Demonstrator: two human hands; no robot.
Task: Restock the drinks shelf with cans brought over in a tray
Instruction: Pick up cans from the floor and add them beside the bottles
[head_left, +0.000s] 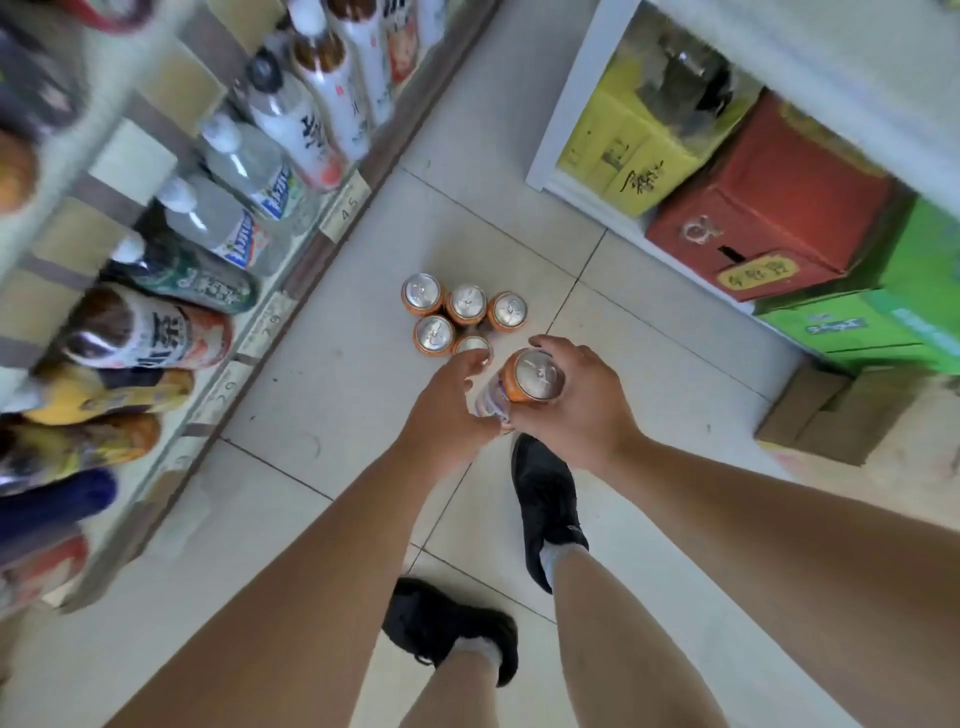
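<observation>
Right hand (571, 410): wrapped round the held can (537, 376), an orange can tilted above the floor (337, 374).
Left hand (447, 410): thumb and fingers curved at the held can's lower end; I cannot tell if it grips.
Floor cans (466, 304): five orange cans, upright, clustered on the tiles just beyond both hands.
Drinks shelf (291, 291): to the left, lined with bottles (244, 161).
Boxes (769, 208): on the right, on a low rack.

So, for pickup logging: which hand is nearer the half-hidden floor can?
Left. The left hand reaches over the floor can; the right hand grips a lifted can farther right.
</observation>
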